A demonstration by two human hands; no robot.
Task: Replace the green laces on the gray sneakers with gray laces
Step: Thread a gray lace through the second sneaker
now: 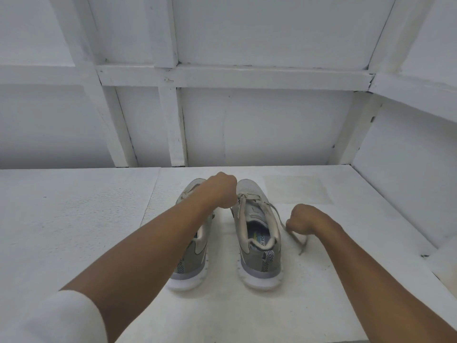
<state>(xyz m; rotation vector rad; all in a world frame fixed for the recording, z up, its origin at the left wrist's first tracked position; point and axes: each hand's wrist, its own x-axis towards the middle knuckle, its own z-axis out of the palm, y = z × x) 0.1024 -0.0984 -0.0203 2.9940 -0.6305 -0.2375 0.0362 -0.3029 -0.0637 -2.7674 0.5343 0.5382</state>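
- Behind the work surface, a white panelled wall (272, 125) with raised battens fills the upper half of the view and turns a corner on the right.
- Below it, a white table (74, 219) spreads across the lower half. It has a rough, painted-looking top and a faint yellowish rectangular patch (296, 189) near its far right.
- Both bare forearms reach forward from the near edge. A white sleeve (61, 318) covers the left arm at the bottom-left corner.
- At mid-table, two gray sneakers stand side by side on their white soles, heels toward the camera and toes toward the wall.
- The left sneaker (195, 258) is partly covered by the left forearm, which crosses above its opening.
- The right sneaker (257, 263) is in full view, with its collar open, printed insole showing and laces loose over the tongue.
- The left hand (221, 190) hovers over the gap between the two toe ends, fingers curled into a fist. Its lower edge is right beside the right sneaker's upper eyelets, but I cannot tell whether it holds anything.
- The right hand (306, 222) sits just right of the right sneaker, low over the table, fingers curled around a lace.
- That pale gray lace (303, 245) runs from the right sneaker's eyelets into the right fist. Its free end trails out below the hand onto the table.
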